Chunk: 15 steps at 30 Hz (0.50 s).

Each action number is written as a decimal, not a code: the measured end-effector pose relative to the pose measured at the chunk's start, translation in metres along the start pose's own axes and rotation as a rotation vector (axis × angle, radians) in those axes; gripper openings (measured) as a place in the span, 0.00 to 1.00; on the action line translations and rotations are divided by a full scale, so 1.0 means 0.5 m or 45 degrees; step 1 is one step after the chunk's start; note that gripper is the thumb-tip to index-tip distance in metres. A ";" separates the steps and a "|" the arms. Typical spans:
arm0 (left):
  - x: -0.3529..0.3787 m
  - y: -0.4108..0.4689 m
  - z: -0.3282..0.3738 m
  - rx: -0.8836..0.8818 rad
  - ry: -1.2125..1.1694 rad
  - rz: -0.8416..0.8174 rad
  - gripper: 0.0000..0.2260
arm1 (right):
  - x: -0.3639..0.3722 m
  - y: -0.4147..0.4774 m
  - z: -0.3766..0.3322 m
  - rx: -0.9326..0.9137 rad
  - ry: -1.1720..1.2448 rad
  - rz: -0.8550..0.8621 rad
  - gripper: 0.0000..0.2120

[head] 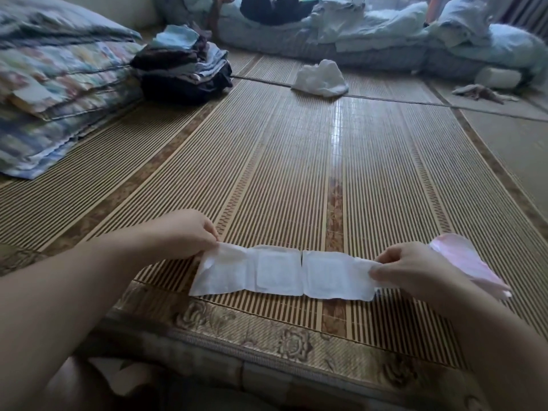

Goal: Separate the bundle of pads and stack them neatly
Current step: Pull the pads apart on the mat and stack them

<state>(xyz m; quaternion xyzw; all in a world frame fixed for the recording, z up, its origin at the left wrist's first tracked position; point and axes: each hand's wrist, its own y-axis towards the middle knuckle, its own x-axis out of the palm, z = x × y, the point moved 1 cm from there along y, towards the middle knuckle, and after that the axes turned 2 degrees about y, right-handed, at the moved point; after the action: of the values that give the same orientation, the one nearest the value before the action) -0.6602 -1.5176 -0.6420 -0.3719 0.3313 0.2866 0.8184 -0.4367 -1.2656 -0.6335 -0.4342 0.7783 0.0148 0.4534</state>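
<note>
bamboo mat (296, 173), pad strip (281, 271) stretched between, left grip (189, 232) and right grip (412, 268) pinching its ends

Dim daylight; glare streak on mat (336, 134) (edges warped, blurred).

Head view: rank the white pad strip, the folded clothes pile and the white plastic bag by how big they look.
1. white pad strip, though nearness to the camera inflates it
2. folded clothes pile
3. white plastic bag
</note>
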 end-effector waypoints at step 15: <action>0.056 -0.003 0.016 -0.065 0.070 0.158 0.17 | 0.026 0.025 0.015 0.122 0.865 0.039 0.13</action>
<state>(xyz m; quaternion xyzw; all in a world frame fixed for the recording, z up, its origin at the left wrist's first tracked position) -0.6392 -1.5056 -0.6583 -0.3792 0.3687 0.3349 0.7798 -0.4428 -1.2635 -0.6517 -0.3810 0.8910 -0.1603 0.1880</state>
